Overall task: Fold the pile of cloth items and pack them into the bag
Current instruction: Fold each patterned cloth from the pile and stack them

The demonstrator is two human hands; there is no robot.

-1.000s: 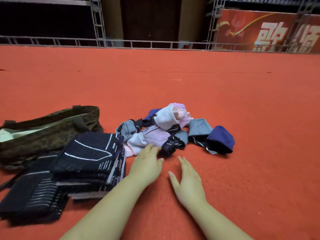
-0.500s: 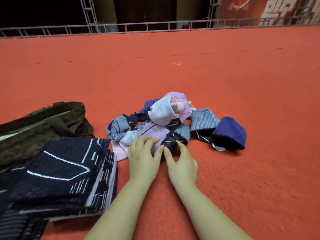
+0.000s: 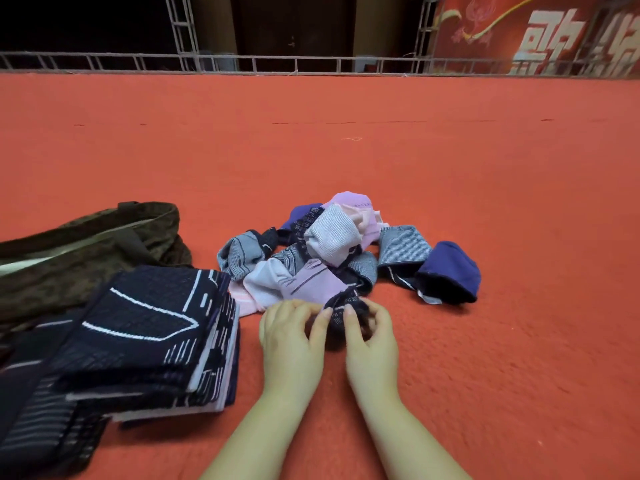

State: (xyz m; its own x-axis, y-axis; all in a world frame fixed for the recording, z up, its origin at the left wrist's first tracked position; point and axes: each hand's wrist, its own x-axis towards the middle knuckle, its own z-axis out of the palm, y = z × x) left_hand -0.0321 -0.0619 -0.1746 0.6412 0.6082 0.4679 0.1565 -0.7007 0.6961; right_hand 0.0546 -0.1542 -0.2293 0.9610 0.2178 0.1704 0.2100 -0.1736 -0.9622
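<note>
A loose pile of cloth items [image 3: 332, 251] in pink, white, grey and navy lies on the red carpet ahead of me. At its near edge, my left hand [image 3: 291, 337] and my right hand [image 3: 372, 337] both pinch a small dark patterned cloth [image 3: 341, 311] between fingers and thumbs. A stack of folded dark cloths [image 3: 145, 334] with white line patterns sits to my left. Behind that stack lies the olive camouflage bag [image 3: 86, 251], its mouth open and a pale lining showing.
Red carpet [image 3: 485, 341] spreads out on all sides. A folded navy cloth [image 3: 450, 271] lies at the pile's right end. A metal truss rail [image 3: 311, 64] and a red banner [image 3: 554, 32] stand far back.
Both hands moved forward from flat on the carpet to the pile's near edge and took hold of the dark patterned cloth.
</note>
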